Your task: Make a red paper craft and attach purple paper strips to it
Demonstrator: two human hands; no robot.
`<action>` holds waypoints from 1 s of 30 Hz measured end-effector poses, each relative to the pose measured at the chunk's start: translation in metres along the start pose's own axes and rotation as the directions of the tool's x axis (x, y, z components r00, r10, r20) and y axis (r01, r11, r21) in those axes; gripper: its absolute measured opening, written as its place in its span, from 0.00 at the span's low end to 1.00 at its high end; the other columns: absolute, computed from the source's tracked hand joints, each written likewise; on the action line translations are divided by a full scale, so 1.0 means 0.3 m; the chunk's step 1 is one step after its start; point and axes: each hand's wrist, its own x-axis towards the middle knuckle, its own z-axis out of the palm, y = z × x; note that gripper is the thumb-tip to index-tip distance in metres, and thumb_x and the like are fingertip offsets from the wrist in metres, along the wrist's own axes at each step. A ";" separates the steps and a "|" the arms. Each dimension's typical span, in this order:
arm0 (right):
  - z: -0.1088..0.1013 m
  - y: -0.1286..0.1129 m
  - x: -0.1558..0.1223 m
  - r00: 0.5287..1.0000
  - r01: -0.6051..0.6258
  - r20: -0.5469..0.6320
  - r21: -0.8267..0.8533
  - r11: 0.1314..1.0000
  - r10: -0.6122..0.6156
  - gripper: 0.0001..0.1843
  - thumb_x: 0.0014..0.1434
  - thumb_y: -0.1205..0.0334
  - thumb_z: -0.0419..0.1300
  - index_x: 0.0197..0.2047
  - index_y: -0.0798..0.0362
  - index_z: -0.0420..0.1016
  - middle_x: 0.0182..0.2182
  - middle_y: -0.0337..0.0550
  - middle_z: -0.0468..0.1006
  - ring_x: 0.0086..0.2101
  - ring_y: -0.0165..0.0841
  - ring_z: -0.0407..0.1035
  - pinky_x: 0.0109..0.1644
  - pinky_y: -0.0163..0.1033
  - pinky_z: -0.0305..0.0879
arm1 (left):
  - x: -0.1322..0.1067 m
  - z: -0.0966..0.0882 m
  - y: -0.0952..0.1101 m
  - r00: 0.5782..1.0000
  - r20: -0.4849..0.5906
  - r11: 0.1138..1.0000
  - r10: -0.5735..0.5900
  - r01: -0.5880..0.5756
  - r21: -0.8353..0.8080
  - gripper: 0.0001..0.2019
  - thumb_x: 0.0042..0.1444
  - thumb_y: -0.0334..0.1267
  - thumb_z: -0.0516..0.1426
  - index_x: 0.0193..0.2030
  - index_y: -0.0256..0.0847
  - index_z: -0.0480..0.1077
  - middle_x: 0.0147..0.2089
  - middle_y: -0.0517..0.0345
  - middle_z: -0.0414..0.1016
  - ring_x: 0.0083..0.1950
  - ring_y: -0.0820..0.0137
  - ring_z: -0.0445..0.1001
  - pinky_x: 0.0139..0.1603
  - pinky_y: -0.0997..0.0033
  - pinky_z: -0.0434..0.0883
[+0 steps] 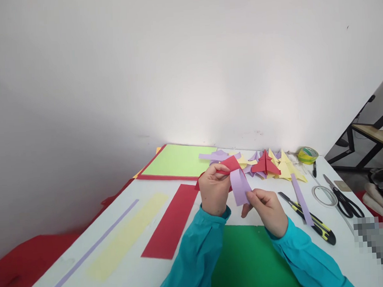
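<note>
My left hand (pixel 214 189) is closed on a folded red paper piece (pixel 230 162), held above the white table (pixel 142 190). A lilac paper strip (pixel 240 187) hangs across the red piece, and my right hand (pixel 267 208) pinches its lower end. Both arms wear teal sleeves. A green sheet (pixel 250 261) lies directly under my wrists.
Red (pixel 172 220), pale yellow (pixel 129 236) and thin lilac (pixel 90 249) strips lie to the left. A light green sheet on red (pixel 178 160) sits at the back. Folded paper shapes (pixel 270 164), tape roll (pixel 308 155), utility knife (pixel 308 218), scissors (pixel 344 201) and a clear tape ring (pixel 324 196) lie to the right.
</note>
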 end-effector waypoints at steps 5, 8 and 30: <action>0.006 -0.006 -0.004 0.995 -0.085 -0.055 0.027 0.996 0.086 0.26 0.55 0.41 0.53 0.20 0.54 0.70 0.15 0.41 0.75 0.20 0.32 0.69 0.29 0.37 0.65 | -0.019 0.019 -0.010 0.998 -0.022 0.997 0.064 -0.063 0.053 0.13 0.32 0.30 0.66 0.24 0.39 0.66 0.13 0.68 0.66 0.15 0.75 0.66 0.15 0.79 0.61; 0.003 -0.005 -0.009 0.982 -0.166 -0.079 0.062 0.984 0.171 0.27 0.51 0.38 0.54 0.19 0.54 0.68 0.13 0.41 0.73 0.16 0.30 0.67 0.23 0.35 0.62 | -0.022 0.024 -0.020 0.991 -0.036 0.987 0.133 -0.128 0.100 0.11 0.34 0.30 0.65 0.24 0.39 0.67 0.14 0.67 0.68 0.16 0.74 0.68 0.16 0.78 0.63; -0.132 -0.023 0.006 0.907 0.028 -0.411 0.284 0.958 0.095 0.23 0.55 0.43 0.54 0.23 0.54 0.69 0.21 0.42 0.76 0.22 0.30 0.68 0.28 0.35 0.60 | 0.065 -0.030 0.001 0.855 0.358 0.893 -0.375 0.436 -0.107 0.10 0.43 0.37 0.65 0.30 0.35 0.71 0.31 0.57 0.75 0.33 0.75 0.73 0.39 0.77 0.69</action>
